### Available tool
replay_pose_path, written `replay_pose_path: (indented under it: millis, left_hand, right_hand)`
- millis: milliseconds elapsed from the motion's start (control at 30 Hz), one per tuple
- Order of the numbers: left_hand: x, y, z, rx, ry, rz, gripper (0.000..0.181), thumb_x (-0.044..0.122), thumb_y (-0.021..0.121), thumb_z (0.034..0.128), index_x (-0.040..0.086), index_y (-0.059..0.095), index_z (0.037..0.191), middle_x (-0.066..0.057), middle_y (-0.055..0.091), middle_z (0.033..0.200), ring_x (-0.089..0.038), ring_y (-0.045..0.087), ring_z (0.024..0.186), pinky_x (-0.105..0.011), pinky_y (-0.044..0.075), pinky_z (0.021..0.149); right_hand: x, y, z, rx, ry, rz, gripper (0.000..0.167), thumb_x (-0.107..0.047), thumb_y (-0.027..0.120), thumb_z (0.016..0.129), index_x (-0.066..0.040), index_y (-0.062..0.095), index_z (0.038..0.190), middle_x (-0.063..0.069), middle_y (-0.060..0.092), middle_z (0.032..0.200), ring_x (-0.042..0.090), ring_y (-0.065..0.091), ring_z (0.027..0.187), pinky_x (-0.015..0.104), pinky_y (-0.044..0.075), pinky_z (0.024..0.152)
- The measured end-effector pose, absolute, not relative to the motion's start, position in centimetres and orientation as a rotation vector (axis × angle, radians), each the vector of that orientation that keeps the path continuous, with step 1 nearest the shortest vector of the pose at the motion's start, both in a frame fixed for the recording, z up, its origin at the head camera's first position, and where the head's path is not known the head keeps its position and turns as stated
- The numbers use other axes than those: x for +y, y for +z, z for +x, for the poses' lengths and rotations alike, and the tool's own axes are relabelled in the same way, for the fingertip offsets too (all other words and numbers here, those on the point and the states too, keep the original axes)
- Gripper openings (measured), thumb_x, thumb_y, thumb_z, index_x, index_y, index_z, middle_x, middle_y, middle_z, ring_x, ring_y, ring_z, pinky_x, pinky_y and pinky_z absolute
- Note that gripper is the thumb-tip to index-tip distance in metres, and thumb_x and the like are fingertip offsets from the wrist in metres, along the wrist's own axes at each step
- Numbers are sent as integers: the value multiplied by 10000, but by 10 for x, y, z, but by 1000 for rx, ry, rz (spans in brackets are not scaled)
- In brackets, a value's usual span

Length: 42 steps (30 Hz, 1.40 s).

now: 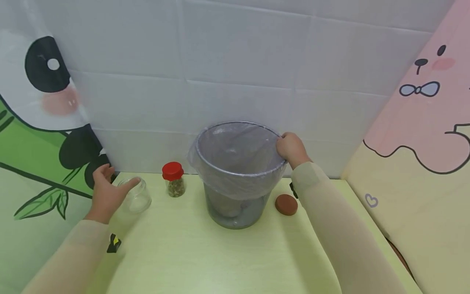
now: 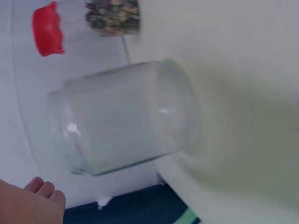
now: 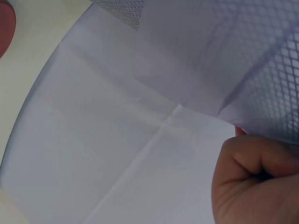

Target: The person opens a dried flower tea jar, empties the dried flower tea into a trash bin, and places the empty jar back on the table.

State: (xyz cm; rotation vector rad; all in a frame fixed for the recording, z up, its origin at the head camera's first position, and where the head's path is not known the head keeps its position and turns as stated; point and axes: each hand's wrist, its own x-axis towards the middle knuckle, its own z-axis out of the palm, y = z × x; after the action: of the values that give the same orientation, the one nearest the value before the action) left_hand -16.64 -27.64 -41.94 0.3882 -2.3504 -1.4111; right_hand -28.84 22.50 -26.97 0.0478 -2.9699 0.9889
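A mesh waste bin lined with a thin translucent plastic bag stands at the middle back of the table. My right hand grips the bin's rim and the bag edge at the right; in the right wrist view the curled fingers sit against the bag-covered mesh. On the left, my left hand is spread beside a clear glass jar that has no lid on. In the left wrist view this jar appears apart from the hand, with nothing visible inside.
Between the glass jar and the bin stands a small jar with a red cap and dried bits inside. A round reddish-brown lid lies right of the bin. White sheeting hangs behind the table, with printed cartoon panels on both sides.
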Motion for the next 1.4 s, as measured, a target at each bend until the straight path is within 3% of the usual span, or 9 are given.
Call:
replay_pose_path:
  millis: [267, 467, 800, 1100, 1400]
  left_hand:
    - [-246, -382, -152, -2374, -1369, 284, 1138, 533, 775, 881, 196, -16, 1626, -107, 124, 1707, -350, 113, 1559, -627, 192, 1194]
    - [-221, -370, -140, -2372, -1366, 160, 1078, 455, 778, 907, 174, 33, 1634, -99, 169, 1699, -362, 132, 1553, -658, 205, 1176]
    - [-197, -404, -133, -2395, -1421, 104, 1110, 430, 775, 921, 169, -7, 1664, -158, 159, 1698, -419, 150, 1542, -693, 246, 1141]
    - [-182, -427, -130, -2294, -1621, 224, 1092, 401, 758, 943, 156, -30, 1658, -142, 139, 1703, -342, 146, 1557, -533, 193, 1221]
    - [-172, -448, -131, -2244, -1664, 293, 1117, 378, 793, 919, 143, -12, 1657, -119, 133, 1707, -309, 147, 1559, -495, 169, 1239]
  right_hand:
    - [226, -269, -288, -2970, 998, 58, 466, -254, 348, 1092, 54, 538, 1385, 231, 574, 1372, 384, 562, 1214, 519, 466, 1023]
    - [227, -270, -288, -2966, 997, 59, 469, -253, 348, 1091, 59, 538, 1387, 232, 574, 1375, 381, 561, 1216, 515, 466, 1025]
    - [227, -271, -288, -2970, 1014, 70, 471, -252, 344, 1095, 61, 533, 1392, 235, 574, 1373, 382, 568, 1201, 515, 474, 1014]
    - [227, -271, -287, -2957, 1021, 75, 472, -253, 356, 1091, 67, 541, 1384, 238, 577, 1371, 382, 571, 1196, 511, 477, 1012]
    - [230, -270, -287, -2970, 1034, 77, 474, -247, 344, 1090, 65, 529, 1395, 241, 567, 1381, 383, 574, 1183, 515, 490, 988]
